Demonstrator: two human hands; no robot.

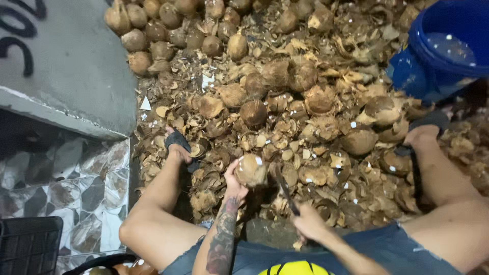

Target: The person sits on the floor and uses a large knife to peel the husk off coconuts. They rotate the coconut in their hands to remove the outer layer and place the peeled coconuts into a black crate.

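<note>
Brown husk scraps cover ground between both legs. Left hand cups a coconut from below, fingers wrapped on it, above the pile. Right hand fisted around dark knife. Blue bucket far right.

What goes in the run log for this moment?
left hand: holds coconut | right hand: grips knife | around: shell pile, blue bucket

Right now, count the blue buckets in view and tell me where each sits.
1. The blue bucket stands at the top right, on the heap of coconut shells, beyond the person's right foot. Its right side is cut off by the frame; others may be out of view.
</note>
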